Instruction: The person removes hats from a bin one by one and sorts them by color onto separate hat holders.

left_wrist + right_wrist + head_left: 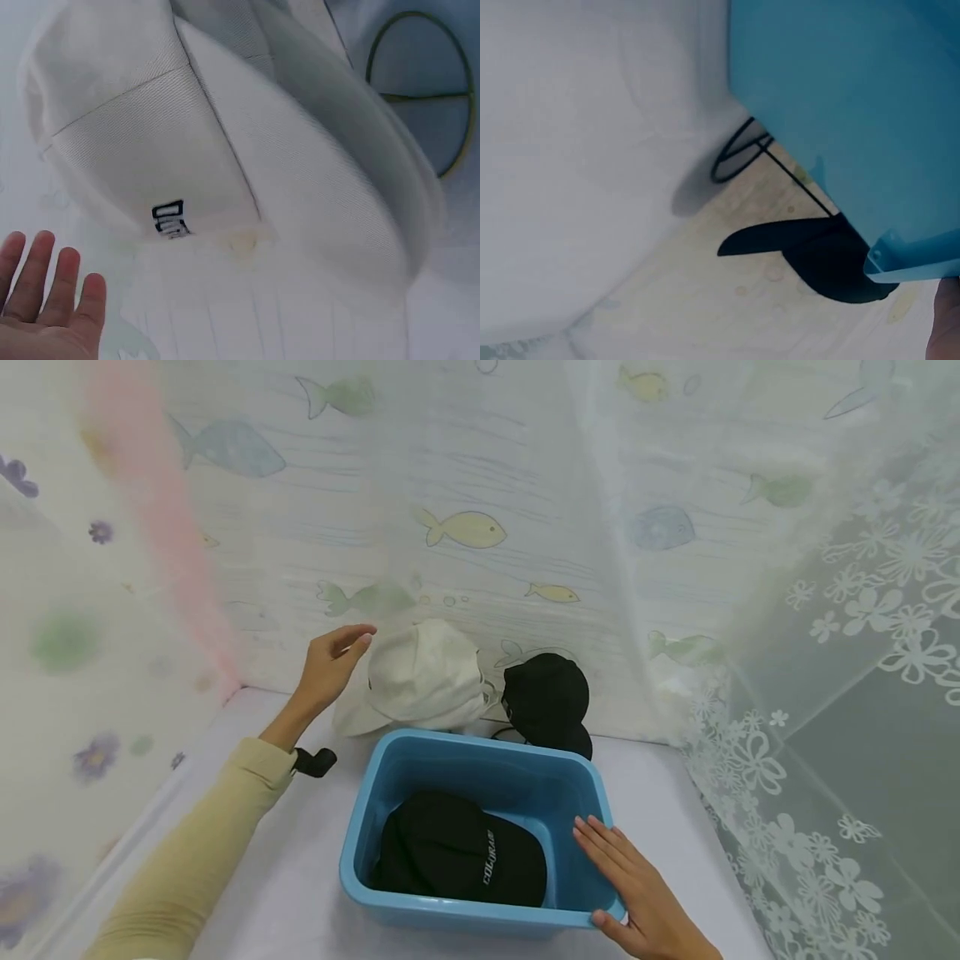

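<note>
My left hand [333, 664], its fingers fairly straight, is raised at the left side of a white baseball cap [427, 677]. In the left wrist view, a gap separates that hand [52, 300] from the cap [127, 127], which has a small dark label. My right hand [637, 889] rests on the right rim of a blue plastic bin [450, 906], fingers extended. Inside the bin lies a black cap [442, 847] with white lettering on its brim. Behind the bin, another black cap [547, 697] hangs on a thin wire stand [739, 150].
A white cloth [292, 852] covers the surface under the bin. Behind stands a pale curtain [510, 468] printed with fish. A flower-patterned sheet [67, 693] hangs at left, and a sheer flowered panel [825, 827] at right. A wire loop [420, 96] stands beside the white cap's brim.
</note>
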The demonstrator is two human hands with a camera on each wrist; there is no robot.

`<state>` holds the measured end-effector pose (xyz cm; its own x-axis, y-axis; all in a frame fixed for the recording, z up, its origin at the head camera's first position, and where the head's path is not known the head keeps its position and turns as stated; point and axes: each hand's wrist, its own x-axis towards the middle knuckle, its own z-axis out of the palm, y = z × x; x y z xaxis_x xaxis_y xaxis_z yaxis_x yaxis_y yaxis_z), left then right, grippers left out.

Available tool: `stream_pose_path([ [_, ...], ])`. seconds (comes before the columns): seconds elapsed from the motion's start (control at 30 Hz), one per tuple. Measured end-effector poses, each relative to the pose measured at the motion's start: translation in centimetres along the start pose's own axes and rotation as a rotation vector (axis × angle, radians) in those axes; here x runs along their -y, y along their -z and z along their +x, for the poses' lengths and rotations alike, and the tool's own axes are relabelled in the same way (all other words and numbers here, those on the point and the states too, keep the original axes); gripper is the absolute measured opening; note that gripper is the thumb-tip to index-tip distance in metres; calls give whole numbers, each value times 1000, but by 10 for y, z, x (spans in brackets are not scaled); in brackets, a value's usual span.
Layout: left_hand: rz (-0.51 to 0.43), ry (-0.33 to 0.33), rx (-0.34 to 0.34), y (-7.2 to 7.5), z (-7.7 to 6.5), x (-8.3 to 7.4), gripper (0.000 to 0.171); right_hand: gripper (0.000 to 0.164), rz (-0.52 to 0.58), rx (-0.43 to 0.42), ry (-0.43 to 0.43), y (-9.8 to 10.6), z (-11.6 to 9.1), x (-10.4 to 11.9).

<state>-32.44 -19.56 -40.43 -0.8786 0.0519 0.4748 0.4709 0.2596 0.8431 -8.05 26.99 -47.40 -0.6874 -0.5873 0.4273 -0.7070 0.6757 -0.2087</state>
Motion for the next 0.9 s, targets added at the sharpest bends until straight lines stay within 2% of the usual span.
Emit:
stream_pose_path([
  [0.13,14,45,-43,19,-29,5,36,71,-18,44,-47,8,4,6],
  [0.23,-38,92,-87,25,-51,14,37,68,-10,103,-177,20,12,15],
  [0.33,-87,158,-125,26,-70,23,38,60,19,202,-337,36,27,25],
  [0.43,-119,266,-147,25,-85,32,41,55,65,291,-408,49,45,29],
  [0.53,-178,402,-151,26,-95,39,46,55,131,332,-360,55,64,24],
  [0.7,-319,606,-127,29,-102,49,56,50,323,371,-232,51,102,6],
  [0.77,-373,664,-118,29,-102,54,58,47,413,359,-201,47,119,-1],
  [0.9,-453,734,-86,27,-101,60,61,43,616,279,-171,37,157,-14],
])
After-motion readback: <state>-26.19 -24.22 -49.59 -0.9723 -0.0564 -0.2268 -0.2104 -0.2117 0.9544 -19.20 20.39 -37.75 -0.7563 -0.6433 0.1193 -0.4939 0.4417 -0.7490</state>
